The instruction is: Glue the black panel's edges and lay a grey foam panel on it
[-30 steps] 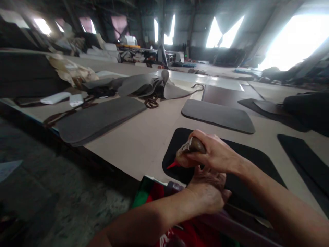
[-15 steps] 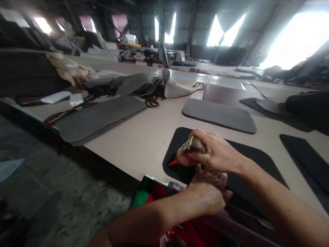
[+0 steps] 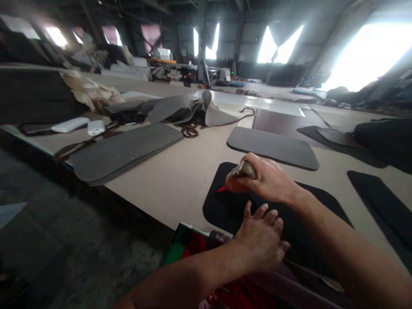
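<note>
In the head view, the right hand (image 3: 268,178) has its fingers wrapped around a brown bottle (image 3: 248,170), tipped so that its red nozzle (image 3: 222,188) points down and left over the far-left part of the black mat (image 3: 214,210). Most of the bottle is hidden in the fist. Whether the nozzle touches the mat, or anything comes out of it, I cannot tell.

The left hand (image 3: 259,238) lies palm down, fingers spread, on the near side of the mat, gripping nothing. The mat sits flat on the table (image 3: 170,180), close to its near edge.

An uneven squeeze would probably be the chief fault: too hard could leave a blob, too soft a gap. The pale crust on the bottle might make the hold slippery or tacky. If the left hand pressed lightly, the mat could skid under a dragging nozzle. The two hands are near each other, so a low right wrist could brush the left fingers.
</note>
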`<action>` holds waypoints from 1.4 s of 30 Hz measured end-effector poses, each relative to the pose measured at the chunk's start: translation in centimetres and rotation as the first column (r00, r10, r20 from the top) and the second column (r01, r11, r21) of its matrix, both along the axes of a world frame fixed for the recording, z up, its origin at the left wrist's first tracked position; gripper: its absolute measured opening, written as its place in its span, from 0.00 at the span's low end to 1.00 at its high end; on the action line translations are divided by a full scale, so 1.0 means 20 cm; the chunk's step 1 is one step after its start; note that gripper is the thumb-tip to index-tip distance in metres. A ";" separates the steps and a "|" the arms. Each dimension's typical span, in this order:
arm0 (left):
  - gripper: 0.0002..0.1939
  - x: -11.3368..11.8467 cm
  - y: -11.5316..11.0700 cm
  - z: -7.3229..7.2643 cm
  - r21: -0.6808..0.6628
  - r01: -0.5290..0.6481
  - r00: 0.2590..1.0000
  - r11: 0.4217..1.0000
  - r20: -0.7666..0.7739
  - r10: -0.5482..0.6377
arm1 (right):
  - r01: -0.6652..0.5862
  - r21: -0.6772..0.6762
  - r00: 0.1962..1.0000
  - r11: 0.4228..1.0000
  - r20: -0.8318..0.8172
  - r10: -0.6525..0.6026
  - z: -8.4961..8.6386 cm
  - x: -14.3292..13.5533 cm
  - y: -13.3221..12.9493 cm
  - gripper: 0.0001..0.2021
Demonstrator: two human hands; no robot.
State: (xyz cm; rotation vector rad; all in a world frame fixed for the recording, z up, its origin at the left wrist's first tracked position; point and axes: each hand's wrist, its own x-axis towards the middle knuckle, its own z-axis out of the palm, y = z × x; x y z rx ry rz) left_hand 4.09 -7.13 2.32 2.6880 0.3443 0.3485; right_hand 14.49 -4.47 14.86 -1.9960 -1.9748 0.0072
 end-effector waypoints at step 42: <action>0.24 0.00 0.00 -0.01 -0.003 -0.020 0.999 1.000 0.044 0.020 | -0.028 -0.012 0.950 1.000 -0.310 0.023 -0.05 0.04 -0.04 0.14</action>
